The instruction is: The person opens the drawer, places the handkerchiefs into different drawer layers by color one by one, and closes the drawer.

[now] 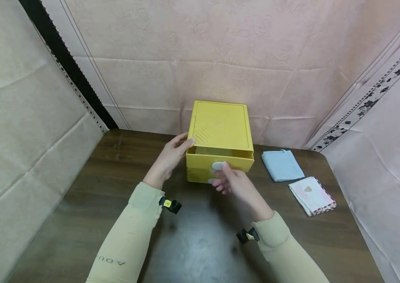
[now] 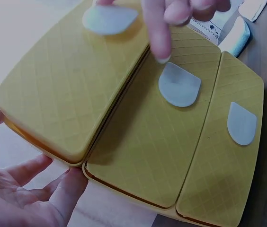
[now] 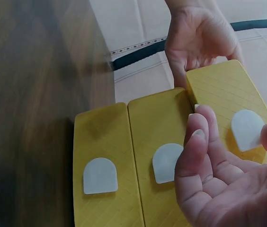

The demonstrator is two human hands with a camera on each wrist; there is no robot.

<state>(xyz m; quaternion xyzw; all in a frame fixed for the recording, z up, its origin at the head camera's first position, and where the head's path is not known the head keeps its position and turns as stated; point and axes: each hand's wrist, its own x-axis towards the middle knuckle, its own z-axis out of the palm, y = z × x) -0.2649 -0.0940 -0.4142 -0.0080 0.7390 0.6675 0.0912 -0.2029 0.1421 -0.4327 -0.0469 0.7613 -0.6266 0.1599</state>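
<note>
A yellow drawer box point(image 1: 220, 125) with white tab handles stands on the table, its top drawer point(image 1: 220, 160) sticking partway out. My left hand point(image 1: 172, 157) holds the box at its left front edge, thumb over the upper edge and fingers against the side point(image 2: 34, 189). At the front, the thumb of my right hand point(image 1: 237, 186) presses the top drawer's white tab point(image 3: 247, 130). The other fingers of that hand bend loosely in front of the lower tabs and grip nothing visible. The two lower drawers point(image 2: 157, 137) sit flush. What lies inside the top drawer is hidden.
Right of the box lie a folded light-blue cloth point(image 1: 283, 165) and a folded white cloth point(image 1: 311, 195) with a checked edge. Pale patterned fabric point(image 1: 203, 59) hangs behind the dark wooden table point(image 1: 90, 208) and along both sides.
</note>
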